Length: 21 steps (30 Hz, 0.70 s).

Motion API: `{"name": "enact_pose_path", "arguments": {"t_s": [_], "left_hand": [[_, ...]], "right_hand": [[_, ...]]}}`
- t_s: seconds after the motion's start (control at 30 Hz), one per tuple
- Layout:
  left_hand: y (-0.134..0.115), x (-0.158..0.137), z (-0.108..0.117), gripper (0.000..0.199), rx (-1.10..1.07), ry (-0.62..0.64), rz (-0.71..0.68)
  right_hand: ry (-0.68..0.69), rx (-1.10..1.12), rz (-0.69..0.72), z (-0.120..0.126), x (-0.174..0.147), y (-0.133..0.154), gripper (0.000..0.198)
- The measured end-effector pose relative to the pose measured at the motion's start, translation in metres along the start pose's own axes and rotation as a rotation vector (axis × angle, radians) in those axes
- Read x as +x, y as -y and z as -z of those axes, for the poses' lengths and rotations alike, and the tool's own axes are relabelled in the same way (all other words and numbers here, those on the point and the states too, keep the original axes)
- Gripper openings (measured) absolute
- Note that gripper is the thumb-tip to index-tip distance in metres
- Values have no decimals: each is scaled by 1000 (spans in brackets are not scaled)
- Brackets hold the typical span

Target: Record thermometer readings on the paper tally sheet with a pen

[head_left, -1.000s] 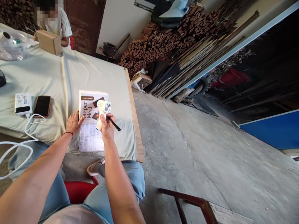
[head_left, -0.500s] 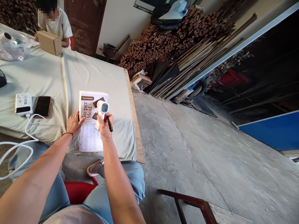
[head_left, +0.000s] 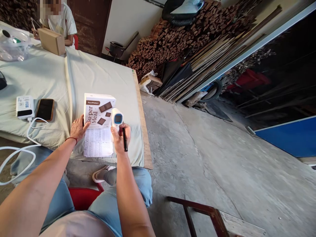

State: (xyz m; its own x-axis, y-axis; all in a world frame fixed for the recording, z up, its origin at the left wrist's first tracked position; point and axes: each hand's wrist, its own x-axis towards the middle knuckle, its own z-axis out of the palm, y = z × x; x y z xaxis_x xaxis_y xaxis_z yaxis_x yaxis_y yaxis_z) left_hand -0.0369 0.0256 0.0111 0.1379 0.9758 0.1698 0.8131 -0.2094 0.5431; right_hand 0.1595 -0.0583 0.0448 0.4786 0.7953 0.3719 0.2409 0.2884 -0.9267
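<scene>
My right hand (head_left: 120,137) is closed around a white infrared thermometer (head_left: 117,118) with a blue-rimmed screen. A black pen (head_left: 124,140) is also held in that hand, sticking out between the fingers. To its left, a white box (head_left: 97,112) printed "Su-per Meal" lies on the cloth-covered table (head_left: 103,74). My left hand (head_left: 78,127) rests at the box's lower left edge, thumb on its face and fingers stretched out on the cloth. Below the box is a paper sheet (head_left: 97,143) filled with small writing, its upper end meeting the box.
A phone (head_left: 45,109) and a white power bank (head_left: 25,107) with a white cable (head_left: 29,138) lie at left. Farther back are a cardboard box (head_left: 52,41), a clear plastic bag (head_left: 14,47) and a seated person (head_left: 60,21). The table's right edge borders concrete floor (head_left: 177,141).
My right hand has moved right with the thermometer and pen, uncovering more of the box's printed front. My left hand stays at the box's edge.
</scene>
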Motion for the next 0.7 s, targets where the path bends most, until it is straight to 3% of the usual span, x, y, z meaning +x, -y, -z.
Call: {"name": "enact_pose_path", "arguments": {"t_s": [0.07, 0.17, 0.3, 0.4, 0.5, 0.7], "left_hand": [[-2, -1, 0, 68, -9, -5, -12], [-5, -3, 1, 69, 3, -12, -21], [-9, -4, 3, 75, 36, 10, -36], [-9, -4, 2, 79, 66, 34, -40], [-10, -3, 0, 93, 109, 64, -32], [-16, -3, -2, 116, 171, 111, -21]], "right_hand": [[-39, -164, 56, 27, -7, -16, 40], [0, -422, 30, 65, -13, -47, 34], [25, -701, -6, 89, -14, -74, 31], [-23, -724, 94, 84, -14, -67, 33], [-19, -560, 174, 65, -20, -49, 38], [192, -121, -147, 26, -38, -48, 30]]}}
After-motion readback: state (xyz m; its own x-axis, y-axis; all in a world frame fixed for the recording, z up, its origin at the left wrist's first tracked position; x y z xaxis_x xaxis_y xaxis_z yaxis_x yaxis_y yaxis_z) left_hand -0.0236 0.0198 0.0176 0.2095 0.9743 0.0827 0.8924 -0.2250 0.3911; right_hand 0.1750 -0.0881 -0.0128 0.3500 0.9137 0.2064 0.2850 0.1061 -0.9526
